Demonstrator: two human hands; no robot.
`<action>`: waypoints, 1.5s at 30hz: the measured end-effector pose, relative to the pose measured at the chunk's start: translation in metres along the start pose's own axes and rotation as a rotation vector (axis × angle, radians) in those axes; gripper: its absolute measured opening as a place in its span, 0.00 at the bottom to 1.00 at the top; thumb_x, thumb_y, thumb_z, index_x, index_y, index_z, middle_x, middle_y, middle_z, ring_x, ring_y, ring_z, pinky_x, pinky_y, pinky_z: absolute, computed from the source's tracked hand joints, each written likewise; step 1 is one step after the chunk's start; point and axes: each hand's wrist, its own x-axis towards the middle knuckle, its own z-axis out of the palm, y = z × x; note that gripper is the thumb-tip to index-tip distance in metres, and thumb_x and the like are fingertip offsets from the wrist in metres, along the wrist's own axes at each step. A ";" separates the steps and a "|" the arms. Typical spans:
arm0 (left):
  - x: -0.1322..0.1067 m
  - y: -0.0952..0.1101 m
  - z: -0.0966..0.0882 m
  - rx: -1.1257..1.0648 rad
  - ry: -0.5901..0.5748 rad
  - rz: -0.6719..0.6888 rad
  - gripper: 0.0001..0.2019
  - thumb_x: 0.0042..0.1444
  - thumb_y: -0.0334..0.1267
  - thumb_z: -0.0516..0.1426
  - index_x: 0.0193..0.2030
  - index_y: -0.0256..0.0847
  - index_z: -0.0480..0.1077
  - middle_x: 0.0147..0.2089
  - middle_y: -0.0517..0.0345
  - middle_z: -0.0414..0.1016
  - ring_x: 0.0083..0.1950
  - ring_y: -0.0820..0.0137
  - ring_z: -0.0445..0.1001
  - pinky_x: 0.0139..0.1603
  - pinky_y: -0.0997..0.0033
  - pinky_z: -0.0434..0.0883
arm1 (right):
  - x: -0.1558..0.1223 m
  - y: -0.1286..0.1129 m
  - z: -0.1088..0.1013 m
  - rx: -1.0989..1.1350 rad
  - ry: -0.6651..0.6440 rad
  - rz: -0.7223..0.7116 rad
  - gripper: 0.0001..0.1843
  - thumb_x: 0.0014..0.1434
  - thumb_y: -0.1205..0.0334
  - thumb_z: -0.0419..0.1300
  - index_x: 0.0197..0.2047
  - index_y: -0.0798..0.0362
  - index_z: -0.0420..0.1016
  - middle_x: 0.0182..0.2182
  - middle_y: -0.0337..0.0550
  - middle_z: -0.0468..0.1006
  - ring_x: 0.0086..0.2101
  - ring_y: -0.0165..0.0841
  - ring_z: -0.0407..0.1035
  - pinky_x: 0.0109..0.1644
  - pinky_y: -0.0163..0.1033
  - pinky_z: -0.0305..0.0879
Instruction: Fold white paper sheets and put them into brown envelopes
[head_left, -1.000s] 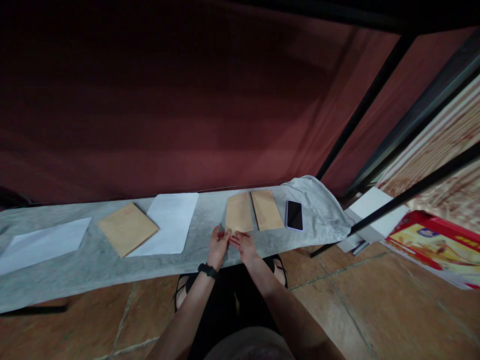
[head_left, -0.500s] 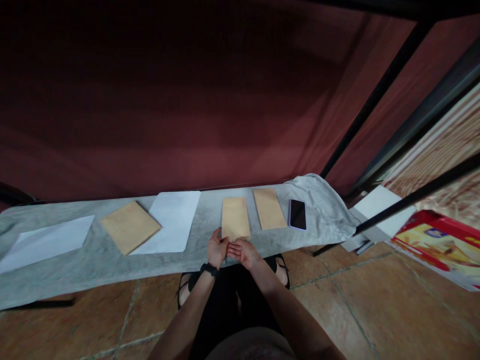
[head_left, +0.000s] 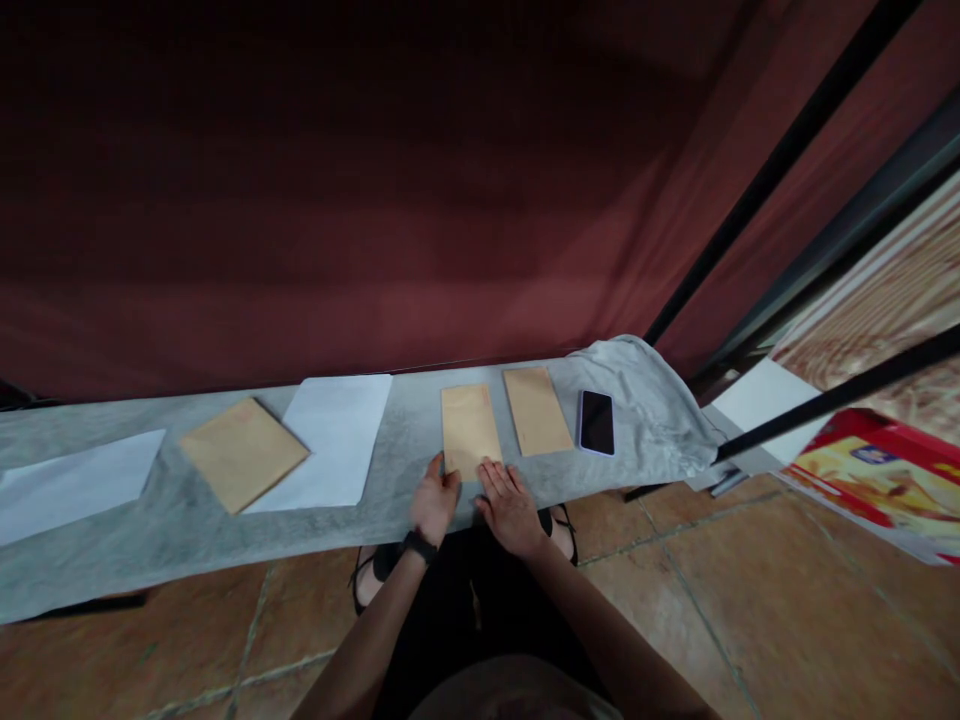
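Touched by your flat right hand (head_left: pixel 511 512), the envelope (head_left: pixel 469 425) looks light and bendy, best held by its edges; your left hand (head_left: pixel 433 507)'s grip I cannot tell.

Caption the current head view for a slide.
Left hand and right hand at the near end of a brown envelope on gray cloth, a phone farther right.
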 end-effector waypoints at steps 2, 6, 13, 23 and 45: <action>-0.003 0.001 -0.001 0.203 0.073 0.107 0.18 0.66 0.41 0.50 0.58 0.39 0.71 0.42 0.44 0.80 0.47 0.55 0.79 0.48 0.57 0.72 | -0.001 0.002 0.004 -0.002 -0.001 -0.004 0.31 0.70 0.57 0.54 0.72 0.55 0.54 0.70 0.52 0.58 0.68 0.40 0.54 0.72 0.53 0.48; 0.017 0.011 0.013 0.309 0.030 0.582 0.21 0.69 0.42 0.45 0.63 0.42 0.68 0.65 0.47 0.70 0.70 0.58 0.61 0.69 0.55 0.59 | -0.001 0.001 0.006 0.025 0.017 0.003 0.30 0.70 0.55 0.53 0.71 0.56 0.56 0.69 0.51 0.60 0.68 0.42 0.53 0.73 0.56 0.46; 0.105 0.037 0.048 0.445 -0.152 0.733 0.29 0.69 0.46 0.43 0.74 0.40 0.51 0.76 0.50 0.53 0.77 0.62 0.46 0.76 0.53 0.45 | 0.001 0.001 0.005 0.049 0.028 0.019 0.31 0.70 0.53 0.52 0.72 0.54 0.55 0.68 0.50 0.63 0.68 0.42 0.55 0.72 0.55 0.49; 0.159 0.058 0.056 0.530 -0.197 0.803 0.31 0.69 0.50 0.41 0.75 0.37 0.50 0.76 0.49 0.51 0.77 0.62 0.45 0.76 0.55 0.40 | 0.004 0.002 -0.001 0.076 -0.019 0.043 0.33 0.71 0.53 0.51 0.74 0.54 0.50 0.70 0.49 0.59 0.68 0.43 0.54 0.72 0.55 0.51; 0.080 0.026 0.027 0.453 -0.372 1.002 0.31 0.69 0.50 0.45 0.73 0.36 0.53 0.76 0.46 0.50 0.78 0.62 0.43 0.76 0.55 0.37 | -0.003 0.008 0.005 0.250 0.108 0.170 0.33 0.71 0.63 0.42 0.76 0.57 0.37 0.72 0.57 0.50 0.71 0.42 0.45 0.70 0.54 0.57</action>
